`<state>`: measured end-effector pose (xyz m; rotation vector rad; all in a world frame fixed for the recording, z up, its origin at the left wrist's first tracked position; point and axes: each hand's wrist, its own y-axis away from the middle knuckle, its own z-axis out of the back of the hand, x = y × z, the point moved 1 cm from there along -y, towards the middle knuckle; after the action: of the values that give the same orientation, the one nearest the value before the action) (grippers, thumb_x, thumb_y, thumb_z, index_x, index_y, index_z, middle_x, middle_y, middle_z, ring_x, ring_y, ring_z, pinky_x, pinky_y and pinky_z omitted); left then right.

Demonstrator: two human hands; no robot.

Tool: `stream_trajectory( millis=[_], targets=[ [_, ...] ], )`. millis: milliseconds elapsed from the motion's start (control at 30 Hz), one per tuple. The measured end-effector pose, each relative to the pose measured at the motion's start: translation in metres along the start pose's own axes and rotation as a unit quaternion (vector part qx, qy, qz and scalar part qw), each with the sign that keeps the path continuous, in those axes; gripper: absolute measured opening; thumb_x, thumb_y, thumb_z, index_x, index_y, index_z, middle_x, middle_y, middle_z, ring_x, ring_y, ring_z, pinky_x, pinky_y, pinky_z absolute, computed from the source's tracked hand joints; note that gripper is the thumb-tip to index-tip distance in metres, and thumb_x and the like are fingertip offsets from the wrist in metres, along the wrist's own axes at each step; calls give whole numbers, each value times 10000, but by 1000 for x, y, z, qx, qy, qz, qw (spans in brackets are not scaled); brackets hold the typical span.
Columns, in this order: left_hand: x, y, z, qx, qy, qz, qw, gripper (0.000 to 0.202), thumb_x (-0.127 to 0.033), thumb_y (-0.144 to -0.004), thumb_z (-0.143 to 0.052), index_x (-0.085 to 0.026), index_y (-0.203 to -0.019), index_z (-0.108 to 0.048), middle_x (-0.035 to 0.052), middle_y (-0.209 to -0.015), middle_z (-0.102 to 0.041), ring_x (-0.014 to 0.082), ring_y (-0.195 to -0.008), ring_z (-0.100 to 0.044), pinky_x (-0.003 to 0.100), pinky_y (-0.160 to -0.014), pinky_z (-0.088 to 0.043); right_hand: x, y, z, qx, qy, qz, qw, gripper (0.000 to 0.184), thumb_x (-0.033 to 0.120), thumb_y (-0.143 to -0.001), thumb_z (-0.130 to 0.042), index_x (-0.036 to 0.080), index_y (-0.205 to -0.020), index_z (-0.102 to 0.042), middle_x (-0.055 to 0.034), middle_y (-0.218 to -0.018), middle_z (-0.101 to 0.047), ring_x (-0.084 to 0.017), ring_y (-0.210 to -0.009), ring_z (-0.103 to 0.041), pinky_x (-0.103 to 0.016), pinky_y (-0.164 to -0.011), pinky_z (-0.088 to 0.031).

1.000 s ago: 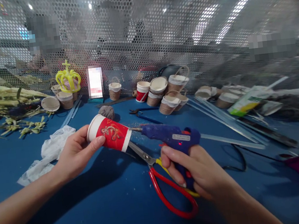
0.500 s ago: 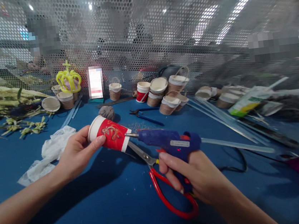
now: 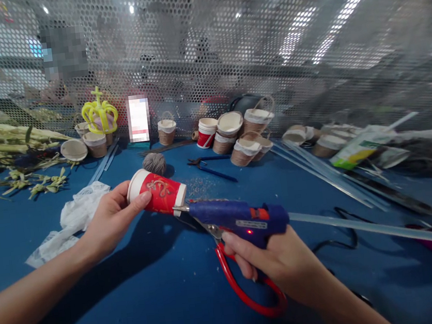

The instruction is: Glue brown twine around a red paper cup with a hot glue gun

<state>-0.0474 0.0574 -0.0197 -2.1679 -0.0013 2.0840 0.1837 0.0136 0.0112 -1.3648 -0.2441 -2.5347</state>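
Observation:
Tilted on its side, a red and white paper cup (image 3: 164, 193) is gripped near its rim by my left hand (image 3: 118, 214), thumb across the printed side. My right hand (image 3: 266, 257) is closed round the handle of a blue hot glue gun (image 3: 230, 215) with a small red light on. Its metal nozzle is at the cup's base edge, seemingly touching it. A clear glue stick (image 3: 363, 226) sticks out of the gun's back. Below the gun lie red-handled scissors (image 3: 233, 285) on the blue table, their blades mostly hidden. Behind the cup sits a grey ball of yarn (image 3: 154, 163).
White lace (image 3: 83, 208) lies left of the cup. Blue-handled pliers (image 3: 212, 168) lie beyond it. Twine-wrapped cups (image 3: 240, 151) and a yellow crown-shaped piece (image 3: 99, 113) stand before a perforated metal screen (image 3: 172, 47). Loose glue sticks (image 3: 318, 171) and a black cord (image 3: 348, 230) lie at right.
The glue gun in my right hand has shifted a little left and down along the cup's base edge, its back end turning slightly. The left hand and cup have barely moved.

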Motion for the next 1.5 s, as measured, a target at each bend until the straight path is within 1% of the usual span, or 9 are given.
stream_trajectory(
  millis=[133,300,767,933,1067,1133,1233,1367,1500],
  targets=[
    [1,0,2,-11,-17,-37,999,213,-346,-743,-603,-175,-870,-596,10,-751,-636,124,-660,-532,220,-589,-419,-2,-1,4,5,-46,-21,999,329,386,-794,-484,170,-565,-579,24,-364,-494,-84,-348,-444,-228,-420,-402],
    [0,1,1,-5,-48,-72,996,169,-313,-731,-606,-176,-830,-592,-3,-704,-617,115,-608,-514,208,-551,-412,-1,-2,7,0,-162,-90,983,304,377,-784,-503,154,-584,-555,39,-349,-467,-54,-308,-372,-182,-321,-278],
    [-3,5,-1,-11,-64,-105,992,122,-295,-716,-619,-182,-742,-578,-14,-660,-585,108,-571,-500,209,-546,-421,-7,-12,6,-13,-267,-128,955,331,418,-755,-527,154,-556,-527,50,-299,-414,-58,-300,-326,-204,-366,-227],
    [2,-1,3,-18,-23,-89,996,137,-298,-724,-618,-179,-777,-577,-25,-658,-574,97,-573,-482,192,-522,-389,-6,-12,8,-42,-278,-118,952,256,381,-751,-558,133,-695,-585,56,-349,-428,-51,-336,-327,-194,-384,-237],
    [3,-6,7,-13,13,-70,997,120,-276,-735,-614,-180,-788,-565,-40,-662,-557,81,-579,-465,175,-534,-369,-12,-15,20,-72,-244,-109,961,255,364,-717,-615,134,-627,-551,49,-433,-453,-45,-380,-381,-188,-400,-288],
    [0,-6,8,3,13,-56,998,116,-268,-732,-614,-178,-774,-556,-40,-657,-554,81,-578,-467,179,-549,-371,-20,-19,29,-127,-202,-112,965,294,392,-677,-652,137,-595,-533,23,-525,-511,-59,-445,-452,-187,-431,-341],
    [-5,-4,10,39,-26,-53,997,117,-271,-730,-601,-172,-727,-537,-39,-627,-531,87,-559,-453,191,-540,-362,-31,-27,40,-202,-104,-109,968,320,432,-661,-654,130,-714,-565,-10,-624,-564,-81,-506,-493,-196,-464,-393],
    [-11,0,12,84,-129,-90,984,155,-290,-746,-557,-172,-661,-506,-52,-570,-441,87,-522,-396,198,-491,-316,-36,-36,45,-183,51,-132,973,345,478,-767,-509,138,-711,-524,-6,-531,-534,-91,-460,-507,-200,-446,-407],
    [-16,1,14,104,-217,-132,962,186,-293,-758,-514,-174,-622,-470,-57,-554,-399,87,-512,-373,200,-473,-304,-43,-45,47,-172,134,-173,960,285,431,-778,-505,161,-694,-472,-18,-502,-570,-111,-413,-543,-218,-444,-430]
  ],
)
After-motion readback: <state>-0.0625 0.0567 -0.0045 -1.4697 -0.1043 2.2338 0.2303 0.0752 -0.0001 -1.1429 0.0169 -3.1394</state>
